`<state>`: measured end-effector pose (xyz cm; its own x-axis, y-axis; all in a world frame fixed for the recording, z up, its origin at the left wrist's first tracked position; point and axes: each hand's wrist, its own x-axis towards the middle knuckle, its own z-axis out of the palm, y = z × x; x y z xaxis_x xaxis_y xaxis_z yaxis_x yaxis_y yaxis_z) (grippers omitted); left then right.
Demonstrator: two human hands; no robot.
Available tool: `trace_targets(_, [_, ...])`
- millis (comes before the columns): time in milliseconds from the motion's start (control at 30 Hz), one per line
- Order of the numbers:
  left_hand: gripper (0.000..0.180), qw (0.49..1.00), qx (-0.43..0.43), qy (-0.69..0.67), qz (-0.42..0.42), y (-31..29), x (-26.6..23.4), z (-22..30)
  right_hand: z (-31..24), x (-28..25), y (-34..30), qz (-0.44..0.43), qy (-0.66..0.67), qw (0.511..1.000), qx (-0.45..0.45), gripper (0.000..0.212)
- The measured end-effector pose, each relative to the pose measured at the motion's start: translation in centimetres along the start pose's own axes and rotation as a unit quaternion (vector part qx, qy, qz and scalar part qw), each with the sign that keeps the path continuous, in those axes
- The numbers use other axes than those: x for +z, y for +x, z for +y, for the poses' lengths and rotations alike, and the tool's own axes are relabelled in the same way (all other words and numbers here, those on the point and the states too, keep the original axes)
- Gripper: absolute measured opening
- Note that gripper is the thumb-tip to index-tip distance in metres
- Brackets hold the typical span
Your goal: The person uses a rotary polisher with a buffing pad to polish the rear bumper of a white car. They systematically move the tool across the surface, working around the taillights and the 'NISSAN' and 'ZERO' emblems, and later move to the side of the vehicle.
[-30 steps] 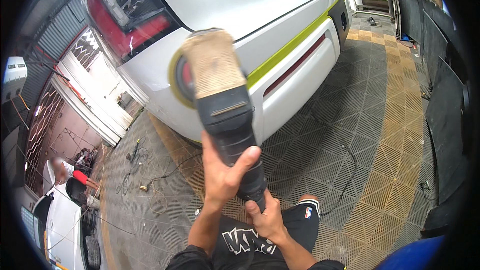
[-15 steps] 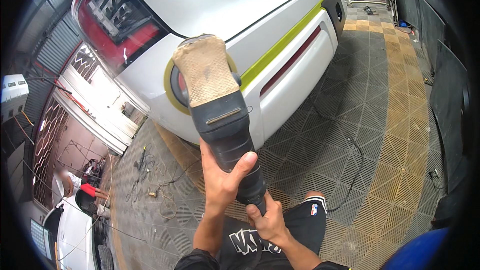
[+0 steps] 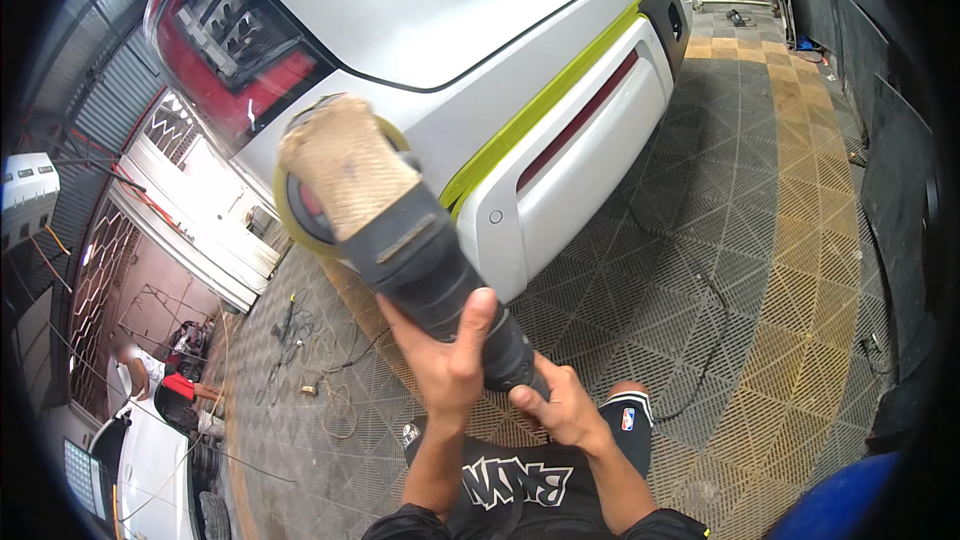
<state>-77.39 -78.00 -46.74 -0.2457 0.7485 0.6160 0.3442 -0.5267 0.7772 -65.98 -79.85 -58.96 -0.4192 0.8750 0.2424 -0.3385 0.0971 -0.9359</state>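
Both my hands hold a black power polisher (image 3: pixel 425 265) with a tan cover over its head. My left hand (image 3: pixel 445 365) wraps round the middle of its body, thumb up on the near side. My right hand (image 3: pixel 565 408) grips its rear end. The round yellow-green pad (image 3: pixel 288 205) shows at the edge of the head, facing the corner of a car's white bumper (image 3: pixel 590 215). Whether the pad touches the paint is hidden behind the tool. A red and clear tail light (image 3: pixel 240 50) sits above left of it, and a lime-green strip (image 3: pixel 550 85) runs along the bumper.
Dark and tan grid tiles (image 3: pixel 740 270) cover the floor. Black cables (image 3: pixel 705 360) and a tangle of cords (image 3: pixel 330 390) lie on it. A person (image 3: pixel 150 375) in white and red is by a white car (image 3: pixel 150 470) at far left. Dark panels (image 3: pixel 905 210) line the right.
The polisher's head has swung left and slightly down along the bumper corner, tilting the tool more. Both hands have moved a little to the right and keep their grip.
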Motion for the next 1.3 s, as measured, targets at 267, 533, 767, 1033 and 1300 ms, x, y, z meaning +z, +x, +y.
trace_targets(267, [0.073,0.999,0.036,-0.037,0.001,-0.9,6.8,-2.4,0.2,-6.0,-1.3,0.121,-0.004,0.993,0.010,0.077])
trace_targets(533, [0.081,0.997,-0.047,-0.038,-0.045,-0.9,6.8,-1.4,0.7,-7.7,-1.6,0.140,-0.030,0.990,0.004,0.085])
trace_targets(767, [0.065,0.987,-0.020,-0.162,0.008,1.2,-1.2,-0.7,0.7,0.5,0.6,0.119,-0.123,0.984,-0.057,0.077])
trace_targets(1033, [0.048,0.938,-0.085,-0.318,0.107,5.2,-10.9,-3.3,-2.8,9.3,5.8,0.095,-0.376,0.916,-0.102,0.067])
trace_targets(1300, [0.063,0.947,-0.108,-0.302,-0.007,4.5,-11.3,-3.9,-0.1,9.6,4.2,0.173,-0.389,0.891,-0.158,0.072])
